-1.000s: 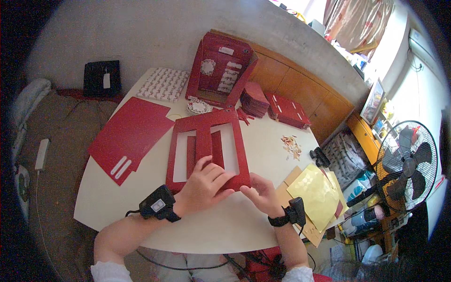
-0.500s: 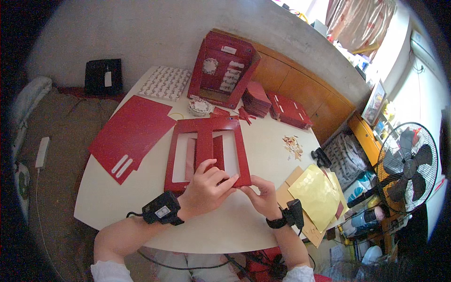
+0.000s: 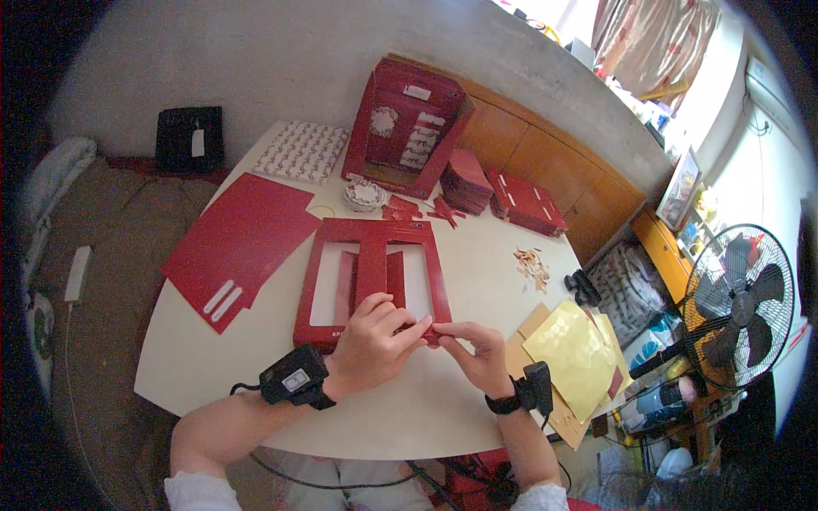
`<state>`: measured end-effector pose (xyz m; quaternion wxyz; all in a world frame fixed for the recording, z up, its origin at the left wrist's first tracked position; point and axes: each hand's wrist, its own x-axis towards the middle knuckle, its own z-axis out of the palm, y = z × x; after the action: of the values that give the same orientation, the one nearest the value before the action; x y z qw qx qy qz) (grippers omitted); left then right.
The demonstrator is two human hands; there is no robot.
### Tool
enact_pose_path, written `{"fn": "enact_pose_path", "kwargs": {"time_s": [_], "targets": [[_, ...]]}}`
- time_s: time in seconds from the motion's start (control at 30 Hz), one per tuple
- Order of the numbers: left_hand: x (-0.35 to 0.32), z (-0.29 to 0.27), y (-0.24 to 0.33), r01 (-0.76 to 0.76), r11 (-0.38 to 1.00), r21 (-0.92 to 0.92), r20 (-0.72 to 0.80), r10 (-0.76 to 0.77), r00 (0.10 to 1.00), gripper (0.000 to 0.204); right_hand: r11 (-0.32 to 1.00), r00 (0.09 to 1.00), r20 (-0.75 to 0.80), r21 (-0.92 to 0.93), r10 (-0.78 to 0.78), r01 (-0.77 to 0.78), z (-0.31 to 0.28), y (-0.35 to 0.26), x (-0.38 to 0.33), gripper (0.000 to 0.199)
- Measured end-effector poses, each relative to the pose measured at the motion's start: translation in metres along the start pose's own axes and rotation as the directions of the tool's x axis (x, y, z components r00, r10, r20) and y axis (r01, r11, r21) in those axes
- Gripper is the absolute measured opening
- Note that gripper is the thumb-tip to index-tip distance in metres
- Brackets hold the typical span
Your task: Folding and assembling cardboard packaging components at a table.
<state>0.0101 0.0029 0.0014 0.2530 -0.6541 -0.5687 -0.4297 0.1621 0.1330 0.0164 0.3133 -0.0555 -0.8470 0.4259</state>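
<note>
A dark red cardboard frame (image 3: pixel 372 255) with two large window cutouts lies in front of me on the white table (image 3: pixel 213 366). My left hand (image 3: pixel 375 345) rests over its near edge, with fingers curled and closed on the cardboard. At the near right corner, my right hand (image 3: pixel 477 351) pinches the edge between thumb and forefinger. The fingertips of both hands almost meet there, and they partly cover that corner. Both wrists carry black strapped-on devices. Left of the frame lies a flat red cardboard sheet (image 3: pixel 243 238) with two white strips on it.
Behind the frame stands an open red box (image 3: pixel 358 140), beside a white patterned sheet (image 3: pixel 302 152) and a roll of stickers (image 3: pixel 364 195). Red card stacks (image 3: pixel 466 180) sit at the back right. Paper scraps (image 3: pixel 532 268), yellow sheets (image 3: pixel 571 349) and a black fan (image 3: pixel 744 298) are on the right.
The frame has shifted slightly toward me and to the left. My right forefinger now stretches over the corner, where before it was more bent. The left hand has hardly moved.
</note>
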Motion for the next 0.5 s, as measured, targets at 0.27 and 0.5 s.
{"fn": "enact_pose_path", "kwargs": {"time_s": [0.27, 0.5], "targets": [[-0.0025, 0.0015, 0.0013, -0.007, 1.000, 0.021, 0.020, 0.006, 1.000, 0.026, 1.000, 1.000, 0.011, 0.027, 0.013, -0.013, -0.0013, -0.0011, -0.0005, 0.016], [-0.0015, -0.0032, 0.0035, -0.032, 0.997, 0.066, 0.073, 0.027, 0.997, 0.024, 0.995, 0.999, 0.041, 0.096, 0.033, -0.037, -0.0022, 0.0045, -0.0021, 0.014]]}}
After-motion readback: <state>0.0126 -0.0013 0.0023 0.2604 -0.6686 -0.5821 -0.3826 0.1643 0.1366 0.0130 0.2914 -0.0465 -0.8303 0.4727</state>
